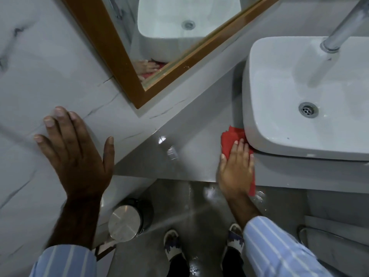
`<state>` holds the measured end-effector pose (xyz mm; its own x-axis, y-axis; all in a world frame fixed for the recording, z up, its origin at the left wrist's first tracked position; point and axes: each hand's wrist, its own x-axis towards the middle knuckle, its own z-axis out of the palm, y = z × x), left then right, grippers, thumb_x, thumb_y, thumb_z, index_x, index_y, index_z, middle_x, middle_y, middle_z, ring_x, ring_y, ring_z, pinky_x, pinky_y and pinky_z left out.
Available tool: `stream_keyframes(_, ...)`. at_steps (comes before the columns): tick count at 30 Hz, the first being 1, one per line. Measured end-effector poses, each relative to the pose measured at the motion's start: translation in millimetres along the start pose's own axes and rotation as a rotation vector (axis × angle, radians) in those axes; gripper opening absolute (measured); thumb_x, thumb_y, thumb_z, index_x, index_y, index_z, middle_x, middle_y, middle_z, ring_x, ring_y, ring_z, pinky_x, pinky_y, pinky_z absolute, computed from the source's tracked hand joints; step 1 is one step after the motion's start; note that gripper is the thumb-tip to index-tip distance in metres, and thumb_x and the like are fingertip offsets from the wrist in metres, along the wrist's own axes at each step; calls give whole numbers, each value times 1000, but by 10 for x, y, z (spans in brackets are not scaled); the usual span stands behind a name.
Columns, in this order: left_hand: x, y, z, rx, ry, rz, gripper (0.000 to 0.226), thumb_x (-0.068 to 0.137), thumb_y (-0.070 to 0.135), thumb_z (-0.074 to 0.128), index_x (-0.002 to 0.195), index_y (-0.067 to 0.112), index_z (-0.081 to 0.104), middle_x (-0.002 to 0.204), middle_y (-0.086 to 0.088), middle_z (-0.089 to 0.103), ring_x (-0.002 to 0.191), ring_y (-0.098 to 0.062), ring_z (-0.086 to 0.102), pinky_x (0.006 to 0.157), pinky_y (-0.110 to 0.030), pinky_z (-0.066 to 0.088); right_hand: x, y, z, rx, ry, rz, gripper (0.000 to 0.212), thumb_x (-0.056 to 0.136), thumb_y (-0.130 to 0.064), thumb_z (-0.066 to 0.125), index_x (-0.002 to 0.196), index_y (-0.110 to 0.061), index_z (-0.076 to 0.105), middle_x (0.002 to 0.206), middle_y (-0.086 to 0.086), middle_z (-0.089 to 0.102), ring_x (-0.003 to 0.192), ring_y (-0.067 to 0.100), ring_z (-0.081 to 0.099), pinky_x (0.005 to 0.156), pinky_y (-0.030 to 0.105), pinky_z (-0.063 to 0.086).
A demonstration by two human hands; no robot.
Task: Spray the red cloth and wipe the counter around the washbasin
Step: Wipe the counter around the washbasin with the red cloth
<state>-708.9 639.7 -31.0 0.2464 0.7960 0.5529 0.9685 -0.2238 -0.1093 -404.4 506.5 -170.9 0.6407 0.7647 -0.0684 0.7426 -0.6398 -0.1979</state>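
The wall [30,76] of pale marbled tile fills the left, with a wood-framed mirror [111,62] hung on it. Below runs the grey counter [179,156], glossy and catching light, and on it sits the white basin [299,96] with its tap [343,27] above. A steel bin [125,222] stands on the floor under the counter's edge.

The left hand [79,156] lies flat on the wall, fingers spread wide, holding nothing (a brace, I judge). The right hand [235,168] presses the cloth [229,140] flat onto the counter, right against the basin's near left corner; its fingers lie nearly together, extended over the fabric rather than curled round it.

The cloth is soft, light and bunched, and probably damp, so it should slide easily on so smooth a surface. A flat palm on its middle suits wiping; pinching a folded edge would suit lifting it.
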Motion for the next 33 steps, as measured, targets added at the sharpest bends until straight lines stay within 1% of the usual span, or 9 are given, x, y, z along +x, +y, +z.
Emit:
stream_keyframes(3,-9,10,-4,-4,-14,0,79,107,45,46,160,-6,18,165,-33,22,153,-51,18,124,-67,13,140,-669,199,38,21,-122,66,104,-40,42,159,-3,35,165,19,38,153,35,37,125,54,30)
stream_keyframes(6,-13,-8,-16,-14,-59,-6,80,107,47,44,161,-6,17,166,-34,19,154,-53,18,121,-71,17,177,-1025,247,-2,-95,-593,66,104,-44,48,157,-7,40,164,14,43,153,31,38,125,47,22)
stream_keyframes(9,-11,-1,-28,-27,-105,-34,82,107,51,39,163,-2,12,169,-30,14,156,-50,14,121,-70,19,141,-610,126,-101,-193,-1001,63,107,-48,35,160,-14,36,168,7,36,157,25,30,128,45,20)
stream_keyframes(11,-40,61,-30,-51,-129,-73,82,106,53,38,163,0,11,169,-30,12,157,-49,11,123,-68,16,137,-101,-12,-128,-251,-1034,65,108,-52,31,163,-18,29,171,3,28,160,21,21,130,44,17)
stream_keyframes(16,-329,624,84,-423,-176,59,71,104,36,53,157,-4,27,162,-35,30,153,-49,24,126,-60,22,172,480,-366,9,-353,-862,67,108,-56,30,165,-22,24,175,-2,12,162,15,4,132,40,6)
stream_keyframes(21,-529,1566,385,-712,-709,32,72,98,38,65,154,-1,39,148,-25,54,137,-40,51,115,-52,44,159,706,-651,159,-222,-213,53,95,-47,63,136,-13,59,140,11,60,133,32,53,111,45,47)
stream_keyframes(25,-417,2098,616,-572,-874,0,84,91,51,70,152,1,41,137,-21,59,126,-38,56,110,-48,44,104,918,-739,166,-335,-12,45,80,-52,81,108,-18,74,110,5,71,105,26,66,91,39,57)
stream_keyframes(30,-276,2421,553,-547,-1075,-151,47,88,33,77,121,2,63,120,-22,71,115,-40,65,94,-40,50,153,931,-713,347,-473,137,25,70,-39,85,83,-21,73,89,0,76,86,22,72,83,42,63)
stream_keyframes(33,-318,2414,433,-625,-1213,-219,28,84,33,80,86,6,72,83,-13,72,83,-33,70,67,-32,50,31,1104,-806,523,-488,220,16,68,-26,81,78,-18,70,78,0,75,76,20,72,77,43,64)
